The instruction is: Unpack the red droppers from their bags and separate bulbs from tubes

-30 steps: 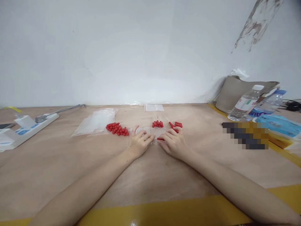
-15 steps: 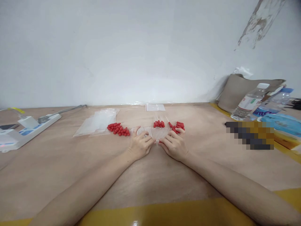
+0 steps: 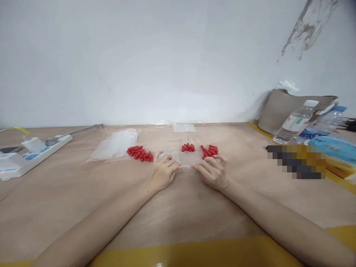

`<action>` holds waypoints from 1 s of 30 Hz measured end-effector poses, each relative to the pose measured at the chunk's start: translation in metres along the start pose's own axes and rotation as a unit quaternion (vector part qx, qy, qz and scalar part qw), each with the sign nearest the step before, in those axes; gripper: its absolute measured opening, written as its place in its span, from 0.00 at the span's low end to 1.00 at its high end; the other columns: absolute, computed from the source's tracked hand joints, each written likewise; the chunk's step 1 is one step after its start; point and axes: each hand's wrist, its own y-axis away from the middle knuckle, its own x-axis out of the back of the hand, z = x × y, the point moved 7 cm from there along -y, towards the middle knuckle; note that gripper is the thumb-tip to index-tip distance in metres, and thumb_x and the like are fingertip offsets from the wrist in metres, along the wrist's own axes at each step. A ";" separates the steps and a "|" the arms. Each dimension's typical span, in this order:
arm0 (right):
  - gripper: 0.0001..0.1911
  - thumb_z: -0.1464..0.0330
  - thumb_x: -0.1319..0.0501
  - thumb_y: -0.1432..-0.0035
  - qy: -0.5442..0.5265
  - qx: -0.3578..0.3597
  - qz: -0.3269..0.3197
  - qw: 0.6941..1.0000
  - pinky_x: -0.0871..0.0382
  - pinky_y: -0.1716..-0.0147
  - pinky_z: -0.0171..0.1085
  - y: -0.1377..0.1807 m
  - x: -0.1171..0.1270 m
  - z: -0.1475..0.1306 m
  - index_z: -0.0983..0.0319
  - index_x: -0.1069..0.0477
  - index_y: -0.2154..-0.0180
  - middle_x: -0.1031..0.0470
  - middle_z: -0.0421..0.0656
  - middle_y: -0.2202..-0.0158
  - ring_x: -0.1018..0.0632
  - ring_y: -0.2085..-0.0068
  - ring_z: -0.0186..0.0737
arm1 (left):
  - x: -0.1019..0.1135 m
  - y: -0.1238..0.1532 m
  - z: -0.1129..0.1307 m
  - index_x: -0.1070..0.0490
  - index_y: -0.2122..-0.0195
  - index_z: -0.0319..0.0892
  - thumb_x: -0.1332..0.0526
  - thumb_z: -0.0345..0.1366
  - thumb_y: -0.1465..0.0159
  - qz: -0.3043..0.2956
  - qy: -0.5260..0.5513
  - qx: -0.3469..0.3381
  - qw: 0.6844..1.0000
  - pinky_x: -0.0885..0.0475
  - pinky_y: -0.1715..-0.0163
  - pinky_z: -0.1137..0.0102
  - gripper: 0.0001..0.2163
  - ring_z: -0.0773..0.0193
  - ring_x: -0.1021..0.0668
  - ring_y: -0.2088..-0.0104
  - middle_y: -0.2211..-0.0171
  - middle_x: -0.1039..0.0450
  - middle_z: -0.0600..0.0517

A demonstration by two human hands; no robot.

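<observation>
My left hand (image 3: 164, 171) is closed, its thumb and fingertips pinching one end of a clear thin tube (image 3: 185, 167) that lies crosswise between my hands. At the tube's other end, the fingertips of my right hand (image 3: 214, 172) are pinched together. Under and beyond them spreads a flat row of clear tubes (image 3: 187, 158), partly covered by my left hand. Past that row lie several droppers with red bulbs (image 3: 188, 147). Loose red rubber bulbs form a pile (image 3: 139, 152) left of my left hand and a smaller pile (image 3: 213, 149) by my right hand.
Clear plastic bags (image 3: 115, 144) are stacked at the left, near a white power strip (image 3: 39, 155). A small bag (image 3: 184, 128) lies by the wall. To the right stand water bottles (image 3: 295, 124), a grey bag (image 3: 275, 111) and a blue packet (image 3: 332, 148).
My right hand has shifted a little to the right, widening the gap between my hands. A red piece seen at its fingertips no longer shows there, and the tube between the hands now shows.
</observation>
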 end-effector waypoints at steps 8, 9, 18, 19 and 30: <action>0.12 0.63 0.45 0.45 -0.199 -0.335 -0.082 0.917 0.37 0.66 0.34 -0.007 -0.027 0.107 0.61 0.27 0.66 0.27 0.44 0.66 0.28 0.68 0.35 | -0.009 -0.001 -0.027 0.35 0.53 0.39 0.54 0.28 0.38 -0.017 0.040 0.077 0.996 0.35 0.73 0.72 0.15 0.66 0.32 0.70 0.67 0.35 0.48; 0.12 0.63 0.44 0.47 -0.201 -0.385 -0.089 0.896 0.36 0.66 0.34 -0.006 -0.032 0.127 0.62 0.27 0.65 0.26 0.44 0.65 0.28 0.68 0.35 | -0.010 -0.003 -0.027 0.37 0.50 0.39 0.55 0.27 0.39 -0.014 0.040 0.075 0.996 0.34 0.73 0.72 0.17 0.65 0.32 0.70 0.67 0.36 0.48; 0.11 0.67 0.39 0.57 -0.243 -0.532 -0.193 0.788 0.36 0.73 0.31 0.025 -0.083 0.194 0.65 0.27 0.68 0.25 0.44 0.69 0.28 0.72 0.33 | -0.023 -0.025 0.000 0.35 0.63 0.39 0.52 0.23 0.43 -0.029 0.089 0.043 0.995 0.32 0.65 0.68 0.11 0.62 0.31 0.66 0.68 0.35 0.49; 0.11 0.67 0.38 0.57 -0.246 -0.531 -0.199 0.786 0.36 0.73 0.30 0.028 -0.086 0.193 0.65 0.27 0.70 0.25 0.44 0.70 0.28 0.72 0.32 | -0.026 -0.025 0.005 0.35 0.66 0.39 0.52 0.22 0.43 -0.036 0.096 0.036 0.994 0.32 0.65 0.68 0.10 0.62 0.31 0.67 0.69 0.34 0.49; 0.10 0.65 0.37 0.57 -0.275 -0.527 -0.242 0.767 0.35 0.75 0.31 0.047 -0.103 0.191 0.65 0.25 0.71 0.24 0.43 0.74 0.28 0.75 0.33 | -0.037 -0.013 0.009 0.31 0.70 0.39 0.47 0.36 0.38 -0.076 0.109 0.029 0.991 0.31 0.66 0.69 0.09 0.63 0.30 0.69 0.71 0.34 0.49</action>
